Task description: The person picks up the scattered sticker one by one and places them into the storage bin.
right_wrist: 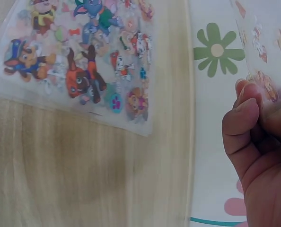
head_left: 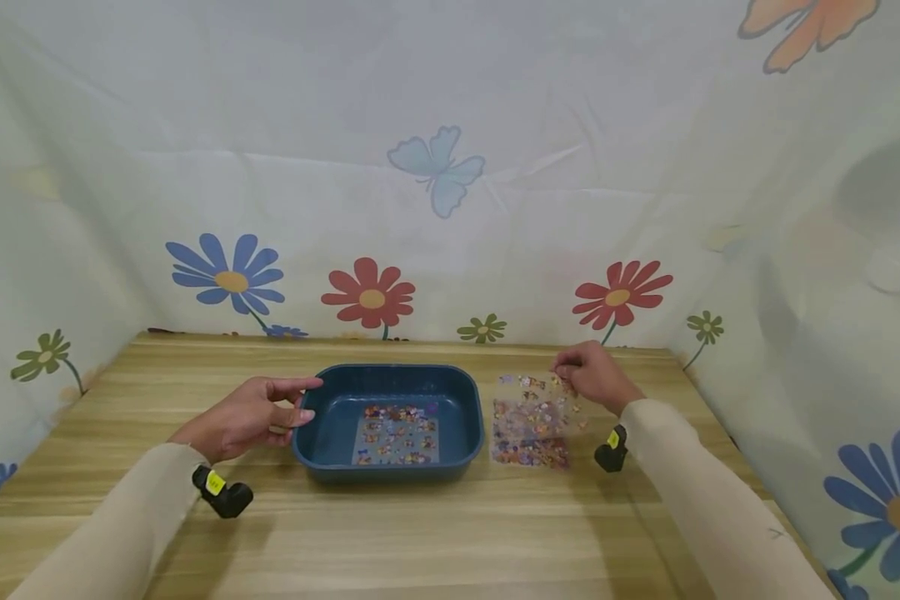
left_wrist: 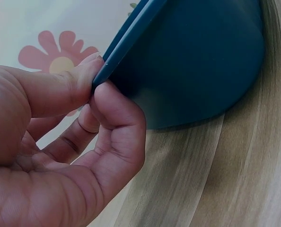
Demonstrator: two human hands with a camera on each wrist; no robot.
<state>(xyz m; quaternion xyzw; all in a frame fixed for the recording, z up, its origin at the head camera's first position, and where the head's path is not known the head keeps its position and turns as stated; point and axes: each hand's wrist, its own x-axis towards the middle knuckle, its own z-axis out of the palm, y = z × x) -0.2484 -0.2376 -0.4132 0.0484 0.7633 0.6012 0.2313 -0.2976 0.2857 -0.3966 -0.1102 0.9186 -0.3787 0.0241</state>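
Note:
My left hand (head_left: 249, 417) holds the left rim of a dark blue rectangular tub (head_left: 390, 474). In the left wrist view the thumb and curled index finger pinch the tub's edge. A clear sheet of cartoon dog stickers (head_left: 397, 437) lies flat on the tub's floor. To the tub's right, my right hand (head_left: 596, 379) pinches the corner of another clear sticker sheet (right_wrist: 266, 47), raised from the table. Beneath and beside it is a stack of similar sticker sheets (right_wrist: 79, 61), partly seen through the lifted one in the head view.
The tub and sheets stand on a light wood-grain table (head_left: 390, 542). Behind and at the sides hangs a pale cloth (head_left: 307, 192) printed with flowers and a butterfly. A small black device (head_left: 225, 496) is strapped to each wrist.

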